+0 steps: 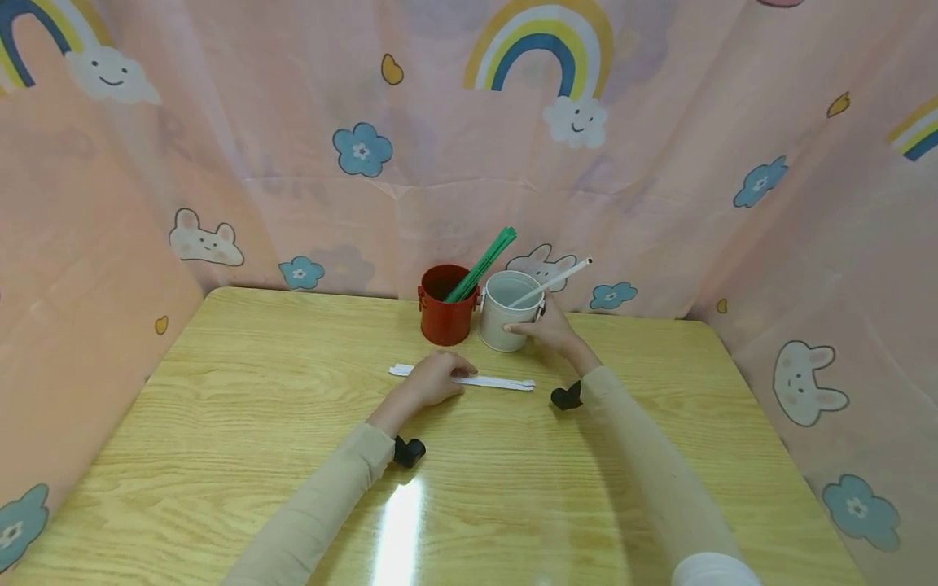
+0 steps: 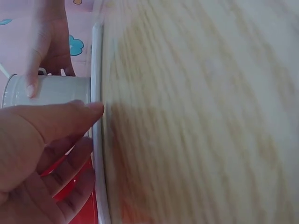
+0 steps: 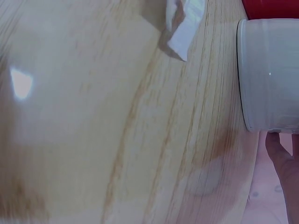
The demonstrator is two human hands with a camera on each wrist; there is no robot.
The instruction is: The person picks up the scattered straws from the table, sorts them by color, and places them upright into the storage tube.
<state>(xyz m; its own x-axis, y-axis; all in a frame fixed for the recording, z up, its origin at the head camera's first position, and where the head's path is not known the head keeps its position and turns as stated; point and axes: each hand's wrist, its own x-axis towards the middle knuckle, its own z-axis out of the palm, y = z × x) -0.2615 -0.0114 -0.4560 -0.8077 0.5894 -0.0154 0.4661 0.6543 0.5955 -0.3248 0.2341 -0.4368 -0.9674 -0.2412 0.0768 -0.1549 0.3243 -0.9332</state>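
Slim white paper-wrapped straws (image 1: 501,382) lie across the table in front of two small pails. My left hand (image 1: 438,377) is at their middle, thumb on the near side and fingers on the far side. In the left wrist view the thumb and fingertips (image 2: 84,144) meet the white straw (image 2: 97,60). My right hand (image 1: 550,328) grips the right side of the white pail (image 1: 502,328), thumb across its front; its other fingers are partly hidden. One white straw (image 1: 560,278) leans out of this pail. The right wrist view shows the pail (image 3: 271,74) upright on the table.
A red pail (image 1: 444,324) stands just left of the white one, with green sticks (image 1: 484,263) leaning out of it. Behind both pails hangs a pink patterned curtain (image 1: 308,187), close to the back edge of the wooden table (image 1: 242,391).
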